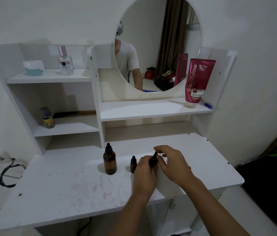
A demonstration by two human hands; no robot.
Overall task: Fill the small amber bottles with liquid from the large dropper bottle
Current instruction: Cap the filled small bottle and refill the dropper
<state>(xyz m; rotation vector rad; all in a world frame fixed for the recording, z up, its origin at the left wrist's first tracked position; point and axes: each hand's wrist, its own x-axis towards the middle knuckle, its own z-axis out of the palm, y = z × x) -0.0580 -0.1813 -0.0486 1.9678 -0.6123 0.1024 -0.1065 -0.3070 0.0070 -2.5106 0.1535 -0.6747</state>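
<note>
So the thing your next move hangs on is the small amber bottle (153, 161) sitting right between your two hands: your left hand (144, 169) has its fingers curled round the body from the left side, and your right hand (171, 160) is over and just to the right of the black dropper cap, fingers bent in toward it. I can't tell for sure whether the right fingers are actually pinching the cap or just hovering at it, there's too much hand in the way. The bottle's long axis is roughly upright, tipped a little to the right, so my guess is the cap wants twisting off straight up along that axis while the left keeps the body from spinning. The large dropper bottle (110, 160) stands upright on the counter (66, 189), off to the left of both hands, cap on, nothing touching it. Your left hand is the nearer one to it, but that hand's busy, so you'd probably have to free something up first. Count-wise: one large bottle, and two small ones that I can see, the one you're holding plus a second small amber bottle (133, 164) standing just beside your left hand, between it and the large one, still capped. If there's a third hiding behind your hands, I can't see it.
</note>
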